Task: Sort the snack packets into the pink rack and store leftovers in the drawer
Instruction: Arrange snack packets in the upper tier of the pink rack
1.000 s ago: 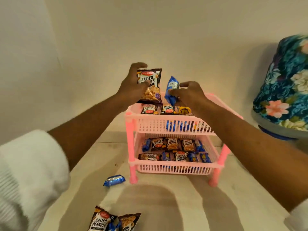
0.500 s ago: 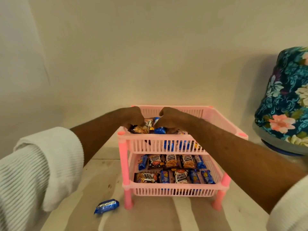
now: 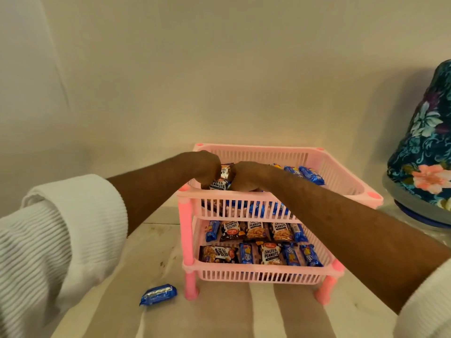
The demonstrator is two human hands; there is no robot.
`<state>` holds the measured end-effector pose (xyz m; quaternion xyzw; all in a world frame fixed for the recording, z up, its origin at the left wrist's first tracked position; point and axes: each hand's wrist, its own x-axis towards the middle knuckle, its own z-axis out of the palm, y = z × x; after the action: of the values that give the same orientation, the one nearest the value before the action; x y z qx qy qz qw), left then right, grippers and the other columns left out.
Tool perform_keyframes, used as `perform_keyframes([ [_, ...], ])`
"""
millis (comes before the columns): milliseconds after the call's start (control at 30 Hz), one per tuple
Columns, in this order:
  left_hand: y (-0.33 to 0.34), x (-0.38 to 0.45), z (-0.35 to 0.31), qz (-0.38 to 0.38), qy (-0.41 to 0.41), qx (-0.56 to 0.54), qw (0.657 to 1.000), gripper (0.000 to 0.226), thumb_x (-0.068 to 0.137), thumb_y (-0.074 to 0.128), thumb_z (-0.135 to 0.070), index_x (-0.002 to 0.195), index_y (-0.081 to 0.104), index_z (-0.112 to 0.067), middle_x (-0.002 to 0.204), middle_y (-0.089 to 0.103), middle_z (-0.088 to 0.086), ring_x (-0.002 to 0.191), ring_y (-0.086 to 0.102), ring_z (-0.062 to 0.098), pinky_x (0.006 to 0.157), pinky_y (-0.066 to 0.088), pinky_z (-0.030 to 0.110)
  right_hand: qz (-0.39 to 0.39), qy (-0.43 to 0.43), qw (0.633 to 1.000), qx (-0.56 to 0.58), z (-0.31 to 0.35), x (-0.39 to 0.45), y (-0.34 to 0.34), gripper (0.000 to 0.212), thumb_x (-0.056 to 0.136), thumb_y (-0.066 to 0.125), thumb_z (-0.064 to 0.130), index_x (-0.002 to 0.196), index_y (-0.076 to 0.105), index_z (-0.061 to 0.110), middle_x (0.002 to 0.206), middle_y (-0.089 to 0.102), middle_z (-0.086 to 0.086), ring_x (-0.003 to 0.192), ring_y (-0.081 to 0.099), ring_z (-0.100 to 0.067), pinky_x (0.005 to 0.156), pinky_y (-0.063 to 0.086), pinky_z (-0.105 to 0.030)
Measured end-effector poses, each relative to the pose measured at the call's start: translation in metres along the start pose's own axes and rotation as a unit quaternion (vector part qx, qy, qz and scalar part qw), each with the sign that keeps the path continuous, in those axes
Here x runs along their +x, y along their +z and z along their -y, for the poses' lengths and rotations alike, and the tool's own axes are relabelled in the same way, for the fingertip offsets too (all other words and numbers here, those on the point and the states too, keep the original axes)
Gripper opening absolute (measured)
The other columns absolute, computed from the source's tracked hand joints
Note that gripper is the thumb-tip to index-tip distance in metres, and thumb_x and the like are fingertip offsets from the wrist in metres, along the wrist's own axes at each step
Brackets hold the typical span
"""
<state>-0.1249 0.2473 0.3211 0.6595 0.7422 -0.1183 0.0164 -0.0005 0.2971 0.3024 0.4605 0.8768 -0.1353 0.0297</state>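
Both hands worked inside the top tier of the pink rack [image 3: 275, 200].

The left hand [image 3: 207, 167] curled its fingers round a salted peanuts packet [image 3: 220, 181] at the tier's front left, and the right hand [image 3: 246, 175], fingers bent downward, pressed against the same packet; whether it gripped anything could not be told. Both forearms reached forward, white ribbed sleeves pushed back. The rack was slatted plastic on round posts; its lower tier [image 3: 258, 274] held glossy peanut and blue packets. One blue packet [image 3: 158, 294] lay on the table [image 3: 151, 242], near the front-left post.
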Motion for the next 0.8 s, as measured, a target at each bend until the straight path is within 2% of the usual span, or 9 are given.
perform_keyframes([
  [133, 0.004, -0.001, -0.002, 0.023, 0.035, 0.074, 0.996, 0.037, 0.095, 0.059, -0.018, 0.132, 0.058, -0.014, 0.117, 0.065, 0.007, 0.099, 0.06, 0.02, 0.078, 0.044, 0.026, -0.008, -0.032, 0.995, -0.091, -0.002, 0.001, -0.001, 0.034, 0.101, 0.052, 0.024, 0.131, 0.061, 0.01, 0.124, 0.065, -0.011, 0.11, 0.064, -0.027, 0.088, 0.053, -0.034],
  [200, 0.008, 0.002, -0.002, 0.029, 0.041, 0.08, 0.995, 0.034, 0.097, 0.054, -0.018, 0.131, 0.057, -0.013, 0.114, 0.063, 0.009, 0.1, 0.059, 0.022, 0.078, 0.042, 0.026, -0.008, -0.044, 0.993, -0.113, -0.004, 0.003, -0.001, 0.035, 0.102, 0.05, 0.018, 0.135, 0.06, 0.013, 0.13, 0.063, -0.01, 0.116, 0.061, -0.027, 0.096, 0.053, -0.034],
  [267, 0.01, 0.004, -0.001, 0.028, 0.048, 0.08, 0.995, 0.034, 0.098, 0.054, -0.019, 0.131, 0.057, -0.014, 0.115, 0.063, 0.008, 0.1, 0.058, 0.022, 0.079, 0.043, 0.026, -0.018, -0.053, 0.991, -0.118, -0.007, 0.006, -0.002, 0.034, 0.1, 0.053, 0.015, 0.133, 0.063, 0.014, 0.129, 0.064, -0.01, 0.115, 0.06, -0.026, 0.097, 0.052, -0.036],
  [367, 0.011, 0.007, 0.0, 0.023, 0.043, 0.074, 0.996, 0.034, 0.097, 0.054, -0.016, 0.13, 0.06, -0.017, 0.116, 0.064, 0.005, 0.099, 0.059, 0.02, 0.063, 0.04, 0.019, -0.034, -0.053, 0.992, -0.109, -0.014, 0.007, -0.002, 0.033, 0.095, 0.059, 0.014, 0.128, 0.066, 0.013, 0.124, 0.067, -0.009, 0.108, 0.063, -0.026, 0.092, 0.054, -0.036],
  [400, 0.011, 0.009, -0.001, 0.018, 0.042, 0.071, 0.996, 0.034, 0.097, 0.054, -0.014, 0.131, 0.061, -0.018, 0.12, 0.064, 0.006, 0.103, 0.06, 0.021, 0.063, 0.041, 0.019, -0.039, -0.051, 0.993, -0.103, -0.016, 0.008, -0.002, 0.033, 0.094, 0.061, 0.013, 0.126, 0.067, 0.012, 0.121, 0.068, -0.009, 0.105, 0.064, -0.026, 0.09, 0.056, -0.036],
  [500, 0.01, 0.008, -0.001, 0.0, 0.042, 0.046, 0.998, 0.043, 0.095, 0.057, -0.009, 0.136, 0.057, -0.02, 0.13, 0.061, 0.007, 0.113, 0.059, 0.024, 0.078, 0.044, 0.025, -0.053, -0.046, 0.995, -0.076, -0.022, 0.009, -0.001, 0.031, 0.092, 0.066, 0.017, 0.122, 0.07, 0.011, 0.116, 0.072, -0.008, 0.102, 0.066, -0.026, 0.093, 0.056, -0.04],
  [600, 0.007, 0.005, -0.001, 0.018, 0.039, 0.032, 0.999, 0.044, 0.095, 0.057, -0.01, 0.139, 0.055, -0.016, 0.132, 0.06, 0.008, 0.114, 0.059, 0.025, 0.086, 0.048, 0.029, -0.066, -0.029, 0.997, -0.018, -0.028, 0.008, 0.0, 0.032, 0.091, 0.07, 0.023, 0.118, 0.071, 0.008, 0.114, 0.073, -0.008, 0.103, 0.066, -0.025, 0.096, 0.054, -0.042],
  [700, 0.005, 0.0, -0.004, 0.024, 0.035, 0.027, 0.999, 0.034, 0.098, 0.056, -0.02, 0.128, 0.062, -0.007, 0.122, 0.066, 0.011, 0.105, 0.063, 0.024, 0.086, 0.05, 0.031, -0.087, -0.023, 0.996, 0.016, -0.032, 0.003, 0.003, 0.037, 0.085, 0.078, 0.029, 0.115, 0.073, 0.007, 0.115, 0.072, -0.008, 0.106, 0.065, -0.026, 0.097, 0.053, -0.041],
  [800, 0.007, -0.011, -0.007, -0.022, 0.038, -0.016, 0.999, 0.03, 0.098, 0.052, -0.018, 0.121, 0.066, -0.005, 0.117, 0.068, 0.013, 0.101, 0.063, 0.025, 0.089, 0.053, 0.034, -0.149, -0.019, 0.987, 0.057, -0.034, -0.006, 0.006, 0.031, 0.083, 0.08, 0.028, 0.107, 0.077, 0.01, 0.113, 0.074, -0.006, 0.102, 0.066, -0.022, 0.09, 0.053, -0.034],
])
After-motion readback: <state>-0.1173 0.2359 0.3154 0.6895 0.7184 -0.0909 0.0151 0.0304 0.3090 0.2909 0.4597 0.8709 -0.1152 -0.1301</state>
